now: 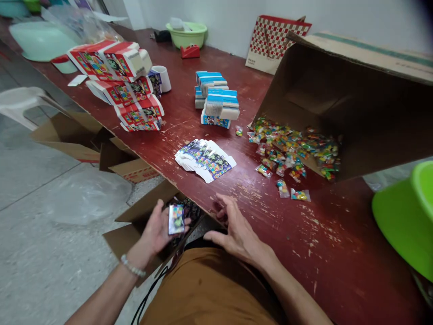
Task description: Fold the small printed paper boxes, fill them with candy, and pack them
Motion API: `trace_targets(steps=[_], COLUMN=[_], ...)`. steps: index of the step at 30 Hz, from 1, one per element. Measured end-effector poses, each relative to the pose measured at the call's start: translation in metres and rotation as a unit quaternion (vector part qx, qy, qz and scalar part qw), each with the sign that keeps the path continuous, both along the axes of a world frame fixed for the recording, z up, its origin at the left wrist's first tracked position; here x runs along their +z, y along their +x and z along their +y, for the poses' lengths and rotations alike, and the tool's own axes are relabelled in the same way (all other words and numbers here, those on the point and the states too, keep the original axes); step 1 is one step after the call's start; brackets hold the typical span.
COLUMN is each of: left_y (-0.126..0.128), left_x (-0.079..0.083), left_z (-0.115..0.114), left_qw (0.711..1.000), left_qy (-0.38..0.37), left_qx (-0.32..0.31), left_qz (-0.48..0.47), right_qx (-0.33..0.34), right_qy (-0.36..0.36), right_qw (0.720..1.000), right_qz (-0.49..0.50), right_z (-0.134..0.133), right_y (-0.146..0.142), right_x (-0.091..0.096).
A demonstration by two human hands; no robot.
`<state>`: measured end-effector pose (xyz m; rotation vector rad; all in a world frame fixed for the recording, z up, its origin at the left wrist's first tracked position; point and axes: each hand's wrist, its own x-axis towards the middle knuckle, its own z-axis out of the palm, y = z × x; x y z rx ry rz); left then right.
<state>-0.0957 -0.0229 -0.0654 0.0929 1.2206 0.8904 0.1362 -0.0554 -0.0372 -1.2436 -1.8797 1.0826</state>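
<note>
My left hand (157, 230), palm up, holds a small printed box (176, 219) with colourful pictures on it. This hand is beyond the table's edge, above an open cardboard carton (135, 234) with dark printed packs (191, 210) inside. By the table's front edge, my right hand (233, 228) has its fingers apart and nothing in it. Ahead of it lies a fanned pile of flat purple-and-white box blanks (206, 160). Small clear bags of coloured candy (287, 149) spill from a large tipped cardboard box (314, 95) onto the red table (270, 234).
Bundled red boxes (125, 85) are stacked at the left, and blue-and-white bundles (218, 99) stand mid-table. Behind are a red tape dispenser (190, 52), a green basin (189, 34) and a checked paper bag (270, 43). A bright green tub (402, 216) is at the right.
</note>
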Motion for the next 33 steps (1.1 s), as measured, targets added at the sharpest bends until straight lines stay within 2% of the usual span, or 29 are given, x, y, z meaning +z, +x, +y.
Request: trace_targets(steps=[3, 5, 7, 9, 11, 12, 13, 14, 15, 16, 17, 18, 20, 22, 24, 27, 28, 30, 31, 32, 33], left_y=[-0.019, -0.023, -0.020, -0.012, 0.003, 0.014, 0.026, 0.039, 0.052, 0.064, 0.075, 0.083, 0.092, 0.094, 0.091, 0.084, 0.081, 0.075, 0.072, 0.070, 0.068], left_x=[-0.021, -0.026, -0.022, -0.009, 0.008, 0.016, 0.023, 0.029, 0.033, 0.036, 0.037, 0.037, 0.037, 0.037, 0.040, 0.049, 0.053, 0.061, 0.065, 0.069, 0.071], left_z=[0.032, 0.041, 0.041, 0.036, 0.036, 0.039, 0.045, 0.053, 0.062, 0.072, 0.083, 0.092, 0.107, 0.116, 0.119, 0.114, 0.109, 0.093, 0.083, 0.072, 0.061], left_qw=[0.997, 0.990, 0.974, 0.949, 0.902, 0.838, 0.748, 0.664, 0.600, 0.551, 0.525, 0.514, 0.517, 0.548, 0.587, 0.635, 0.666, 0.756, 0.805, 0.841, 0.864], left_qy=[0.029, 0.055, 0.094, 0.150, 0.247, 0.326, 0.393, 0.438, 0.461, 0.471, 0.471, 0.469, 0.468, 0.473, 0.475, 0.463, 0.459, 0.434, 0.409, 0.372, 0.333], left_qx=[0.034, 0.057, 0.086, 0.107, 0.071, -0.007, -0.080, -0.142, -0.185, -0.221, -0.246, -0.263, -0.277, -0.270, -0.260, -0.264, -0.269, -0.289, -0.302, -0.324, -0.347], left_qz=[0.055, 0.114, 0.190, 0.255, 0.346, 0.438, 0.529, 0.589, 0.627, 0.652, 0.665, 0.668, 0.661, 0.635, 0.602, 0.559, 0.524, 0.396, 0.305, 0.220, 0.147], right_qx=[-0.022, -0.019, -0.008, -0.009, -0.020, -0.024, -0.028, -0.032, -0.037, -0.042, -0.049, -0.054, -0.056, -0.057, -0.091, -0.218, -0.261, -0.307, -0.308, -0.298, -0.282], right_qy=[-0.028, -0.019, 0.001, 0.020, 0.028, 0.026, 0.022, 0.015, 0.008, 0.001, -0.003, -0.003, 0.002, -0.007, -0.063, -0.149, -0.150, -0.120, -0.104, -0.091, -0.082], right_qw=[0.999, 1.000, 1.000, 1.000, 0.999, 0.999, 0.999, 0.999, 0.999, 0.999, 0.999, 0.999, 0.998, 0.998, 0.989, 0.936, 0.914, 0.889, 0.887, 0.890, 0.895], right_qz=[-0.007, -0.011, -0.014, -0.017, -0.022, -0.024, -0.025, -0.023, -0.019, -0.014, -0.009, -0.001, 0.016, 0.039, 0.095, 0.233, 0.271, 0.317, 0.328, 0.334, 0.335], right_z=[0.005, 0.005, 0.004, 0.005, 0.009, 0.011, 0.014, 0.016, 0.018, 0.020, 0.021, 0.021, 0.021, 0.020, 0.020, 0.024, 0.025, 0.028, 0.029, 0.029, 0.029], right_y=[0.010, 0.011, 0.009, 0.007, 0.006, 0.005, 0.005, 0.005, 0.006, 0.006, 0.006, 0.007, 0.008, 0.009, 0.011, 0.016, 0.018, 0.022, 0.024, 0.025, 0.026], right_x=[-0.002, -0.003, -0.005, -0.007, -0.009, -0.010, -0.010, -0.010, -0.010, -0.010, -0.010, -0.010, -0.011, -0.014, -0.018, -0.020, -0.018, -0.009, -0.003, 0.003, 0.010])
